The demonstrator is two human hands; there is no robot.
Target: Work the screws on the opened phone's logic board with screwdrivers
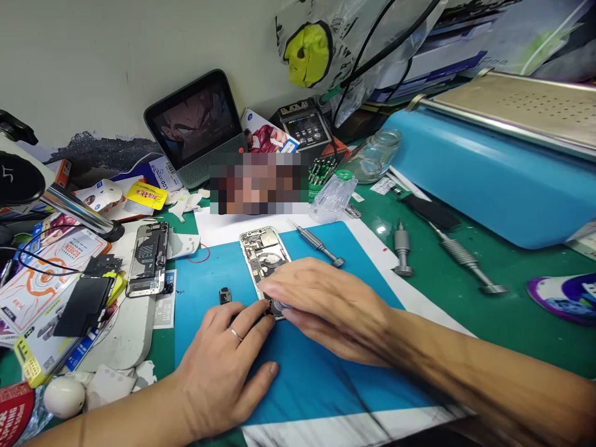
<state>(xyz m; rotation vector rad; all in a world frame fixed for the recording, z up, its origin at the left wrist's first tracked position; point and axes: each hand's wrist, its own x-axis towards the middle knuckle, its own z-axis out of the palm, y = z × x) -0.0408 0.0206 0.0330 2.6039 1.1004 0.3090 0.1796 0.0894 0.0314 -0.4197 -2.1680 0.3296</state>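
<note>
An opened phone (267, 254) with its inner parts showing lies on the blue mat (298, 385). My left hand (223, 360) touches the phone's lower end with its fingertips, fingers stretched and thumb apart. Over the lower half of the phone, my right hand (326, 304) is closed around what looks like a grey ribbed screwdriver (280, 307), mostly hidden by the fingers. The tip cannot be seen. A small dark phone part (225, 295) lies left of the phone. Another slim grey screwdriver (321, 246) rests to its upper right.
A second opened phone (148, 259) lies at left, beside boxes (51, 273). Two more screwdrivers, one upright (402, 248) and one lying (470, 261), are at right. Behind are a clear plastic container (333, 195), a glass jar (379, 155) and a smart display (198, 121).
</note>
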